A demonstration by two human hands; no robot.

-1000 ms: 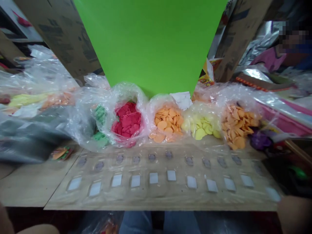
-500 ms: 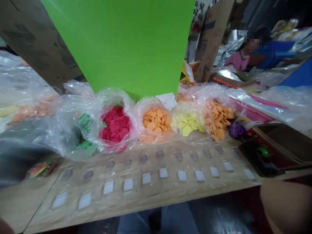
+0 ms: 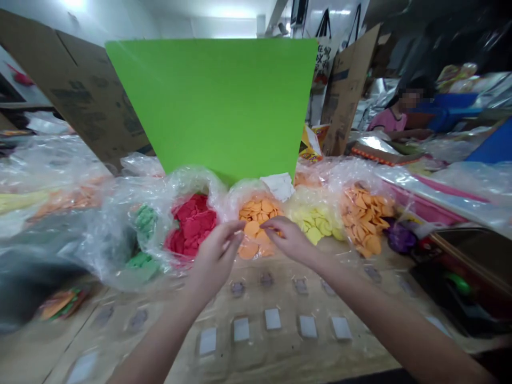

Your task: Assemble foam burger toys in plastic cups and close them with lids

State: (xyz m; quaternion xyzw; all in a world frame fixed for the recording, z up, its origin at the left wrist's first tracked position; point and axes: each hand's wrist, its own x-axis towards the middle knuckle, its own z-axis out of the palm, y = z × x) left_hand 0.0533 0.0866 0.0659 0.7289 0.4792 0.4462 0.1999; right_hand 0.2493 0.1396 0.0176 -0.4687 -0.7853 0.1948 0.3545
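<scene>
The left hand [image 3: 214,256] and right hand [image 3: 290,240] meet at the mouth of the bag of orange discs [image 3: 256,210], fingertips nearly touching each other. The left fingers [image 3: 232,230] lie stretched against the plastic rim. The right fingers [image 3: 276,224] curl down onto the discs. Whether either hand pinches anything cannot be told.

The bag sits at twelve o'clock from the hands, in the middle of the row. The red discs [image 3: 192,226] lie at ten o'clock and the green discs [image 3: 144,221] at nine. The yellow discs [image 3: 316,221] and a second orange heap [image 3: 364,218] lie at two o'clock. A green board [image 3: 216,101] stands at twelve, behind the bags. A clear blister sheet [image 3: 256,354] with white squares [image 3: 272,319] lies at six.
</scene>
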